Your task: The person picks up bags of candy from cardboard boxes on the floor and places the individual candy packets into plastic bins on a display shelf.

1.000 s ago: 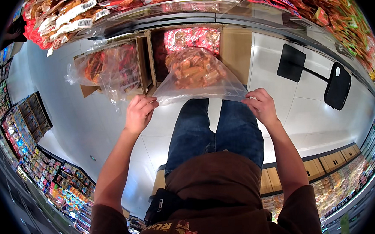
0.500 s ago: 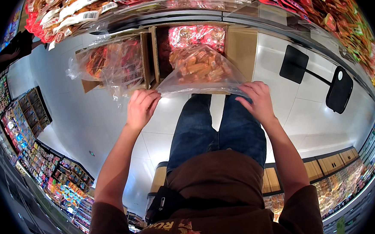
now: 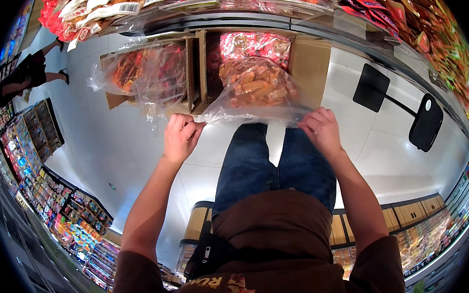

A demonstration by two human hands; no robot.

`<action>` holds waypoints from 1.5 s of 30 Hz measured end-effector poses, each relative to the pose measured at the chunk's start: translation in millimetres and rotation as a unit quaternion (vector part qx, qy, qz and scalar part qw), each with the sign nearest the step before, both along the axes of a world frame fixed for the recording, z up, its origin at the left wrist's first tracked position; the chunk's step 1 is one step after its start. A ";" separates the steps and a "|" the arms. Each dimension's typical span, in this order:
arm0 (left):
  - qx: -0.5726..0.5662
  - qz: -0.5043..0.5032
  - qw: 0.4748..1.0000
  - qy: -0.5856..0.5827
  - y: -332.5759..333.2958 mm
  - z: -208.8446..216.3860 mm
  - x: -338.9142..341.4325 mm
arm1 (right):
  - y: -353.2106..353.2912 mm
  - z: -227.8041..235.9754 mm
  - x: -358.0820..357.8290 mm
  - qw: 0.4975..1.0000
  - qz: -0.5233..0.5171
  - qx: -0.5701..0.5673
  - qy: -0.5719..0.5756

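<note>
Both of my hands hold a clear plastic bag (image 3: 255,89) filled with several small orange wrapped snacks. My left hand (image 3: 180,136) pinches the bag's left edge and my right hand (image 3: 319,130) grips its right edge. The bag hangs stretched between them, just above an open cardboard box (image 3: 307,61) on the floor that holds red packets (image 3: 252,43).
A second cardboard box (image 3: 190,84) to the left holds another clear bag of snacks (image 3: 144,74). Shelves of red snack packs (image 3: 414,17) run along the top and right. A black stand (image 3: 398,104) lies on the white floor at right. Another person's legs (image 3: 36,72) show at far left.
My hands have carried the bag of orange snacks forward, toward the open box with the red packets, and drawn it a little tauter.
</note>
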State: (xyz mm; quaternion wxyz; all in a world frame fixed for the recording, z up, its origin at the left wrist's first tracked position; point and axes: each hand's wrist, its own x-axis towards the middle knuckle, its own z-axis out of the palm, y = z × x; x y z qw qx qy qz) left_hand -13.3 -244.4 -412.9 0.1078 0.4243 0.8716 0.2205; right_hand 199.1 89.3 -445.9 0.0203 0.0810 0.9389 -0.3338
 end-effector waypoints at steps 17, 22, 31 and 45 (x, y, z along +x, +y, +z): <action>-0.023 0.274 0.675 -0.685 109.4 -17.7 84.6 | -35.7 -14.1 -22.7 0.962 -0.106 -0.202 -0.148; 0.020 0.284 0.639 -0.715 137.4 -37.4 88.6 | -38.3 -9.2 -30.3 0.944 -0.133 -0.253 -0.164; 0.046 0.289 0.665 -0.687 140.5 -52.2 97.9 | -28.2 -27.9 -12.9 0.865 -0.229 -0.403 -0.194; -0.017 0.280 0.581 -0.764 152.8 -49.3 105.9 | -30.6 -28.3 -3.9 0.913 -0.103 -0.320 -0.233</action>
